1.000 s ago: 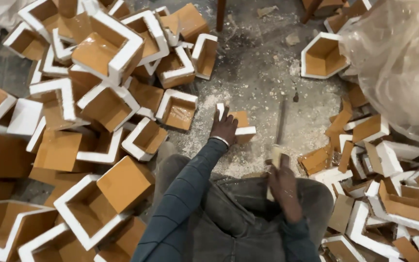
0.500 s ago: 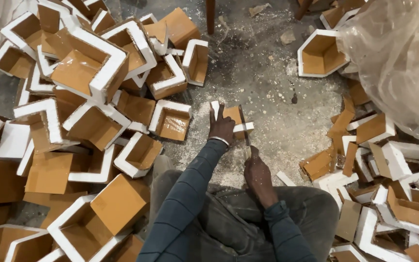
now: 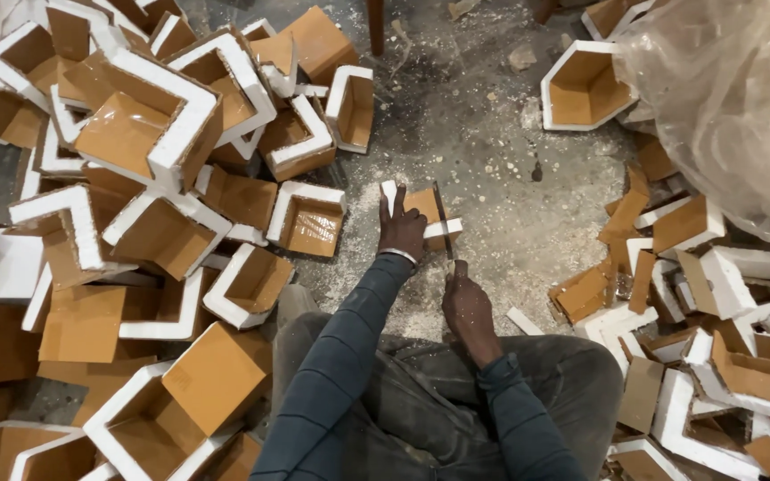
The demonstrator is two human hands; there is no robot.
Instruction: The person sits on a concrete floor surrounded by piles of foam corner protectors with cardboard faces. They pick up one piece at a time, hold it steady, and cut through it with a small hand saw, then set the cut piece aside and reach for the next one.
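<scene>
1. Concrete floor, grey and strewn with pale crumbs and dust, seen from above by a seated person whose dark trousers and sleeves fill the lower middle.
2. Left hand: pressed flat on a small foam corner piece, fingers spread apart over its white rim and brown card face.
3. Corner piece: lies on the floor just ahead of the knees, at the middle of the view, in the thickest patch of crumbs.
4. Right hand: fingers closed around the handle of a knife; the thin blade runs away from the hand and crosses the corner piece just beside the left hand.
5. Left pile: many larger corner pieces of white foam backed with brown card, heaped at all angles from the top edge down to the near corner.
6. Right pile: smaller offcuts of foam and card, packed close together, near the right knee.
7. Hexagonal foam tray: card-lined, resting at upper right, touching a clear plastic bag.
8. Dark upright post: stands at the top edge, well apart from both hands.
</scene>
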